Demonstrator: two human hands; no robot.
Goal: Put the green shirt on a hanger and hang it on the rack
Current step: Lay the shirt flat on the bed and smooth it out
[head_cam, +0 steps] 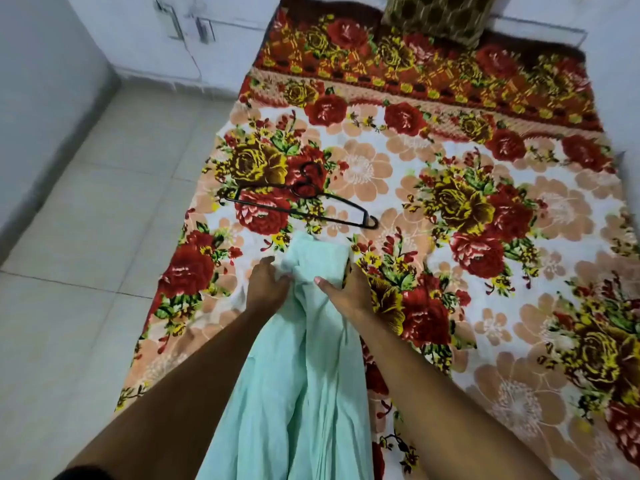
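Note:
The pale green shirt point(301, 375) hangs bunched between my arms, its top end resting on the flowered bed. My left hand point(266, 284) grips the cloth at the upper left. My right hand point(346, 289) holds the upper right edge, thumb across the fabric. A black wire hanger point(304, 199) lies flat on the blanket just beyond the shirt, hook towards the far side, apart from both hands. No rack is in view.
The bed carries a floral blanket point(467, 209) in red, yellow and peach. A brown patterned pillow point(440, 15) stands at its head. Pale floor tiles point(86, 237) lie to the left, with white cabinet doors point(180, 32) and a wall beyond.

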